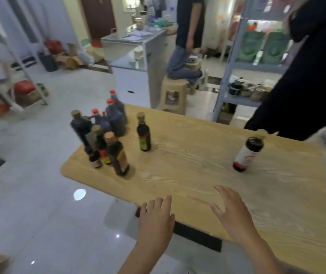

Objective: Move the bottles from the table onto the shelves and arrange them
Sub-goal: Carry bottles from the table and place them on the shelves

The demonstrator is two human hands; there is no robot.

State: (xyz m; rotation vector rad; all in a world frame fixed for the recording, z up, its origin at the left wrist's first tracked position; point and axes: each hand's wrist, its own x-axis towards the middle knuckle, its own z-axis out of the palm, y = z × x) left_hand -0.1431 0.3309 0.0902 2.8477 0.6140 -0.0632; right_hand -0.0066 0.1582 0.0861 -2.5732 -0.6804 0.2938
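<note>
A cluster of several dark sauce bottles (106, 139) with red or gold caps stands at the left end of the wooden table (197, 155). One dark bottle with a green label (144, 135) stands alone just right of the cluster. Another dark bottle with a white and red label (247, 153) stands far right. My left hand (156, 218) hovers over the table's near edge, fingers relaxed, holding nothing. My right hand (231, 212) is spread above the table top, also empty. Both hands are well short of any bottle.
A grey metal shelf unit (235, 62) with jars and green bags stands beyond the table at the right. A white rack (13, 72) stands at the left. A person in black (288, 91) stands by the table's far right; another kneels on a stool (174, 95) behind.
</note>
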